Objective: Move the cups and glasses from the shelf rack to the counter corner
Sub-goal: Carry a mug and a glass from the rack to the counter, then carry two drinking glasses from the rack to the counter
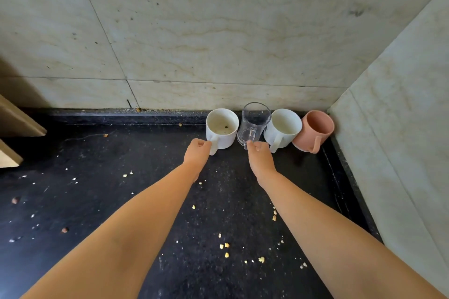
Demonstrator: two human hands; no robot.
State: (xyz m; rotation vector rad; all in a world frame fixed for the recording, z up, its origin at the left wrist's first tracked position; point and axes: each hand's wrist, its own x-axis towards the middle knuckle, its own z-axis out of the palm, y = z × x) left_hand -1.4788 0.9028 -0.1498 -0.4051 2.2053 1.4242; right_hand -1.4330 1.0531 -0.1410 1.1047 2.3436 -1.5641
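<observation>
**Four vessels lined up in the counter corner, both hands on handles**

Four drinking vessels are standing upright in a row along the back wall, at the far right corner of the black counter (pixel 150 201): two white mugs, one clear glass mug and one pink cup. Each one's long axis is running vertically, mouth opening upward; the lean toward the camera is coming from the wide lens.

From left to right, the first white mug (pixel 222 128) is sitting with its handle pointing toward the person, a few dark specks showing inside it. The left hand (pixel 197 152) is pinching that handle, fingers curled round it. Just beside it, the glass mug (pixel 254 124) is also turning its handle toward the person, and the right hand (pixel 260 155) is gripping this handle with curled fingers. The second white mug (pixel 283 127) is standing next, near or touching the glass, its handle angling toward the person and slightly left. The pink cup (pixel 314 130) is sitting last, tucked close against the side wall (pixel 401 116), handle facing the person.

Both forearms are reaching forward over the counter. Pale crumbs are lying scattered across the dark surface, and the corners of two light wooden boards (pixel 17 121) are poking in at the left edge.
</observation>
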